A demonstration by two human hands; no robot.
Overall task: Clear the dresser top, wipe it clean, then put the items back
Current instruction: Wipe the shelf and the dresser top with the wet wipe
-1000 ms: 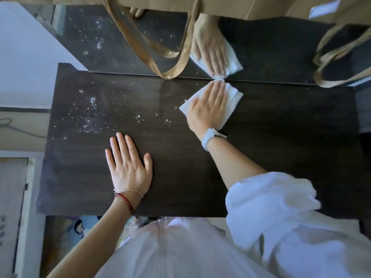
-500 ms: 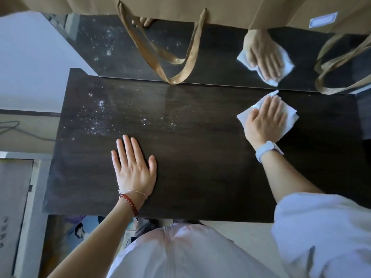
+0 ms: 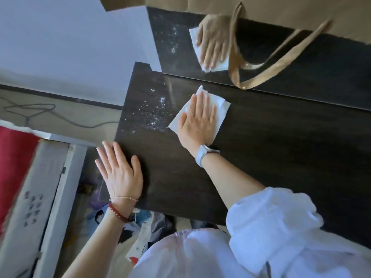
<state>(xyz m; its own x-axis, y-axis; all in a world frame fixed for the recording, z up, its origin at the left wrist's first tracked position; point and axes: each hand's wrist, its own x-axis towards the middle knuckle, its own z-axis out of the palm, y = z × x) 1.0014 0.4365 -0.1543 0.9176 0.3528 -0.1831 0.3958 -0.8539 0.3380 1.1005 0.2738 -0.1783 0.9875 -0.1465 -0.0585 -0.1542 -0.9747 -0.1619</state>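
Observation:
The dark wooden dresser top fills the middle of the head view. My right hand presses flat on a white folded wipe near the back left of the top. White dust specks lie just left of the wipe. My left hand rests flat with fingers spread on the front left corner of the dresser, holding nothing. A mirror behind the top shows the reflection of the hand and wipe.
A brown paper bag's ribbon handles hang over the mirror at the back. To the left stand a white wall, a cable on the floor and a white box with a red cloth. Loose items lie on the floor below the front edge.
My right hand has swept the wipe from the right part of the top to the left, up to the dust. The view has swung right; my left hand now sits at the front left corner.

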